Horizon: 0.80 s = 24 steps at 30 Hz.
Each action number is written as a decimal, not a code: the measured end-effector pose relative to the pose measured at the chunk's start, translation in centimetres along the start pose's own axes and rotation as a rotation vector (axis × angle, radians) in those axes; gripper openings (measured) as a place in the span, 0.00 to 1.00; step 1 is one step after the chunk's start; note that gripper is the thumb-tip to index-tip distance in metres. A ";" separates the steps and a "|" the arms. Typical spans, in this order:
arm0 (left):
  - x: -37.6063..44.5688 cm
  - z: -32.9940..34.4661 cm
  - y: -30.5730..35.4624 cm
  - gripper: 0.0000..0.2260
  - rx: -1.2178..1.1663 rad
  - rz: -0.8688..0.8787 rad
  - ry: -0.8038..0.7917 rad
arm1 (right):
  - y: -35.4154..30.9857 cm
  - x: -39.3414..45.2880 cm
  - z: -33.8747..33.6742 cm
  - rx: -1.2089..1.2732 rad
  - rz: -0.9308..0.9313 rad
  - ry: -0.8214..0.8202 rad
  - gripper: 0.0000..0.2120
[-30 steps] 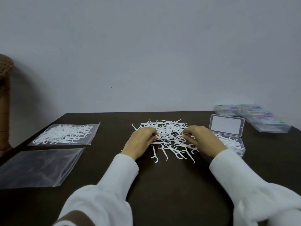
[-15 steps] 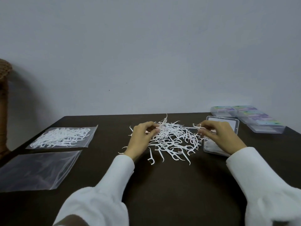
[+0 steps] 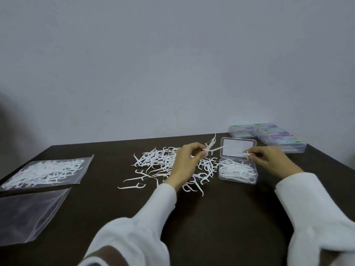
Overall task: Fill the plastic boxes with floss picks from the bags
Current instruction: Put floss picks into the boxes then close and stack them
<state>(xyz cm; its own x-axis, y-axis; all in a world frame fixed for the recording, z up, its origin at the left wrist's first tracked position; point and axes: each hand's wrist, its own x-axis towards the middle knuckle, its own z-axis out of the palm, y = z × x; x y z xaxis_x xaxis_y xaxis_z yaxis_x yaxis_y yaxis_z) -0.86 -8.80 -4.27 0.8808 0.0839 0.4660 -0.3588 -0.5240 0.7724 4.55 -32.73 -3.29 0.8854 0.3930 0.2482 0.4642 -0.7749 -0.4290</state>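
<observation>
A loose pile of white floss picks (image 3: 157, 163) lies in the middle of the dark table. My left hand (image 3: 185, 164) is raised above the pile's right side and pinches a few floss picks (image 3: 211, 146) that stick up toward the open box. The clear plastic box (image 3: 238, 178) stands just right of the pile, its lid (image 3: 238, 147) tilted up behind it, with several picks inside. My right hand (image 3: 269, 160) hovers over the box and pinches a few picks (image 3: 248, 154) at its fingertips.
A sealed bag full of floss picks (image 3: 46, 172) lies at the far left, with an empty clear bag (image 3: 28, 214) in front of it. Several closed, labelled plastic boxes (image 3: 269, 136) stand at the back right near the wall. The table's right edge runs close behind my right arm.
Both hands left the pile holding picks. My right hand moved right to the open box, and my left hand lifted its picks up and to the right toward the box.
</observation>
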 end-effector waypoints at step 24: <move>0.9 5.4 1.1 0.10 0.160 0.133 0.001 | -0.2 -0.6 -0.9 0.183 -0.031 0.182 0.08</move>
<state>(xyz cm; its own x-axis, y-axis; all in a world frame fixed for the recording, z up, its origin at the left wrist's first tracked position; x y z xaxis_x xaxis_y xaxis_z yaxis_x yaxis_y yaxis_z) 1.21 -13.86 -5.33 0.8287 0.0056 0.5596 -0.4180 -0.6586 0.6257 3.92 -33.31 -2.59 0.8594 0.3071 0.4089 0.5026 -0.6548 -0.5644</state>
